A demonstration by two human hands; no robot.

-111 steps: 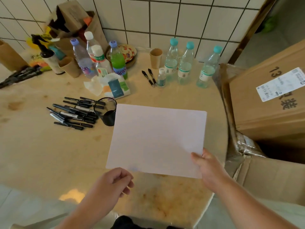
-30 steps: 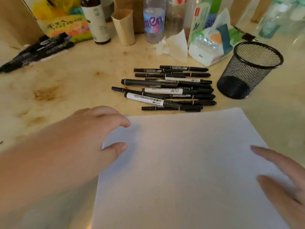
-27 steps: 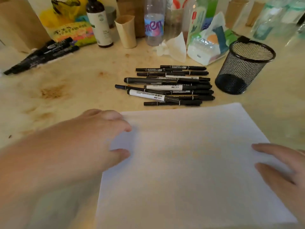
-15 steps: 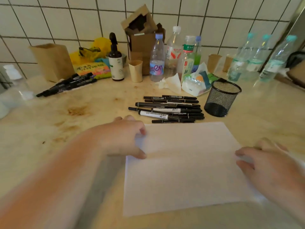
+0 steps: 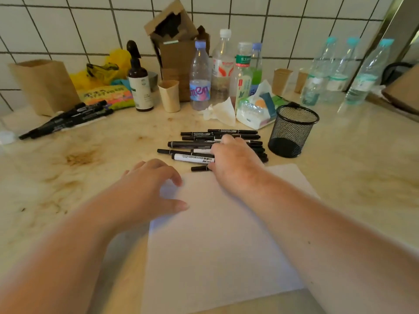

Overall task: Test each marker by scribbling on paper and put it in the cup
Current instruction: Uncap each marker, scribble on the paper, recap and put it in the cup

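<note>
- Left hand [image 5: 149, 189] lies flat and spread on the paper [image 5: 217, 241], centre frame, probably pinning it.
- Right hand [image 5: 233, 159] covers the marker pile [image 5: 192, 150]; can't tell if it's gripping one.
- Mesh cup [image 5: 292, 132] sits just right, handy for drop-offs.

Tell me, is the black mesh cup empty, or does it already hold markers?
Empty. Through the mesh cup only its dark bottom shows, and no marker stands above its rim. The markers lie beside it.

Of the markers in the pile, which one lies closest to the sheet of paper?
The short black marker at the pile's near edge, just left of the right hand, almost touching the paper; the others lie farther back.
</note>
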